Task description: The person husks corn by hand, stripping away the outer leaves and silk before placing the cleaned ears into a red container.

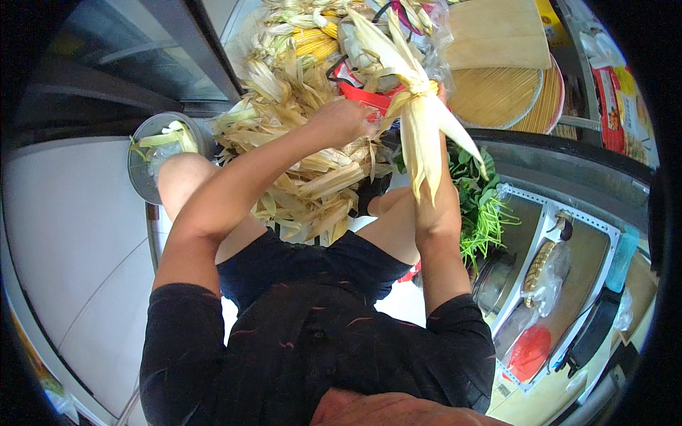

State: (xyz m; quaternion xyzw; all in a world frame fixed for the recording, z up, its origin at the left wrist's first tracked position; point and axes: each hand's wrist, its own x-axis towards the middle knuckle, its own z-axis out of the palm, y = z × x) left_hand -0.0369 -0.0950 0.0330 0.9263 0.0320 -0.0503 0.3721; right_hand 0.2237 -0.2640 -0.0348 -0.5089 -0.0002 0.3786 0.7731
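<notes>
My right hand (441, 95), largely hidden behind the husks, holds an ear of corn with yellow kernels showing. Its pale husk leaves (421, 128) are folded back and hang over my right wrist and forearm. My left hand (349, 121) is closed just left of that ear, its fingertips at a strip of husk (393, 109) that comes off it. Below and around my left hand lies a big heap of dry corn husks (325, 178). Several husked yellow ears (315, 43) lie beyond the heap, and a red bag (367, 99) shows between my hands.
A grey bin (139, 178) with husk pieces and clear plastic stands by my left knee. Green leafy vegetables (482, 218) lie right of my right forearm, beside a metal shelf frame (525, 197). Round woven trays (498, 98) and a wooden board (493, 34) are at the upper right.
</notes>
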